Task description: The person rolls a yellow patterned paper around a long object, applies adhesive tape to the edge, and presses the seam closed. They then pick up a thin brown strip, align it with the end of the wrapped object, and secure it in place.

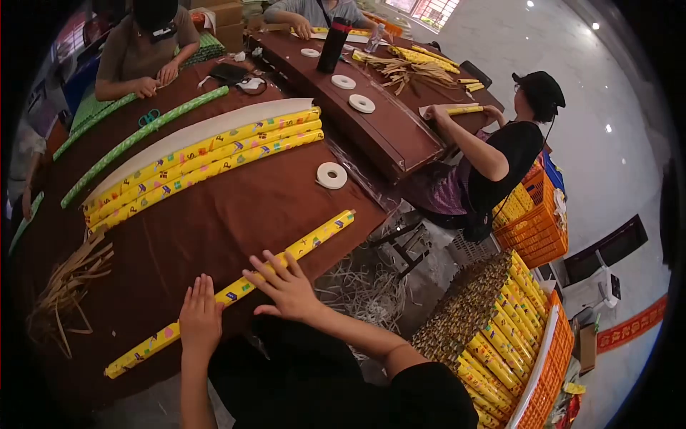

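Observation:
A long yellow patterned paper roll point(323, 234) lies slantwise along the near edge of the brown-covered table point(236, 189). My left hand point(201, 314) rests flat on it left of the middle, fingers together and stretched out. Further right, my right hand point(284, 286) lies over the same roll with its fingers spread. Neither hand grips it. Beyond the hands, several more yellow rolls point(207, 163) lie side by side against a pale sheet point(214, 129). A white tape roll point(331, 176) sits flat to their right.
Brown paper strips point(75, 279) lie at the table's left. A green roll point(143, 137) rests beyond the yellow ones. On my right stands an orange crate point(547, 368) packed with yellow rolls. Shredded strips point(364, 286) cover the floor. Several co-workers sit around, one point(511, 154) holding a yellow roll.

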The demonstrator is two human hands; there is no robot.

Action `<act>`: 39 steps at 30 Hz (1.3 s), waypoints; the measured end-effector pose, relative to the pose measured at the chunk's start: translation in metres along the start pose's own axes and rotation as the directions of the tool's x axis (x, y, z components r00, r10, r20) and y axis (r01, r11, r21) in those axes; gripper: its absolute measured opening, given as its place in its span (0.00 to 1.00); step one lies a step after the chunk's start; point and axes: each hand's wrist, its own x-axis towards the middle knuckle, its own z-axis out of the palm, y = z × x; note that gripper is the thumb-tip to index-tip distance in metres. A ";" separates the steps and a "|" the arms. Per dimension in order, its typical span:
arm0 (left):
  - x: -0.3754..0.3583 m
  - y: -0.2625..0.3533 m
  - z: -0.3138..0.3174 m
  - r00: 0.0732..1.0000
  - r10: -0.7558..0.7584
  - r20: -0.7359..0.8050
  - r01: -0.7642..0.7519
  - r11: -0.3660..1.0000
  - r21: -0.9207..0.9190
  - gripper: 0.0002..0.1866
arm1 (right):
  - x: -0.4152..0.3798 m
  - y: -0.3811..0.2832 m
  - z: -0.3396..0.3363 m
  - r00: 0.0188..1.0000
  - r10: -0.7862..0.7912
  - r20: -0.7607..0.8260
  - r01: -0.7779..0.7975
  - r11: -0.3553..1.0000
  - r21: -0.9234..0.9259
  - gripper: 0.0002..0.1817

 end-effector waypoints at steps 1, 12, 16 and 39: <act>0.000 0.001 0.000 1.000 -0.009 0.004 0.009 1.000 -0.002 0.27 | -0.006 0.014 -0.008 0.999 0.028 0.018 -0.027 0.998 -0.048 0.42; -0.002 0.000 0.008 0.999 -0.044 -0.013 0.044 0.999 -0.001 0.26 | -0.040 0.119 -0.031 0.788 0.535 -0.305 -0.597 0.784 -0.169 0.36; -0.004 -0.002 0.011 0.997 -0.002 -0.081 0.002 1.000 -0.010 0.26 | 0.006 0.029 -0.018 0.912 0.387 -0.133 -0.379 0.922 0.082 0.32; -0.187 -0.042 -0.026 0.200 -0.825 -0.528 0.597 0.530 -0.602 0.25 | 0.013 0.049 0.012 0.965 0.256 -0.054 -0.258 0.965 -0.037 0.15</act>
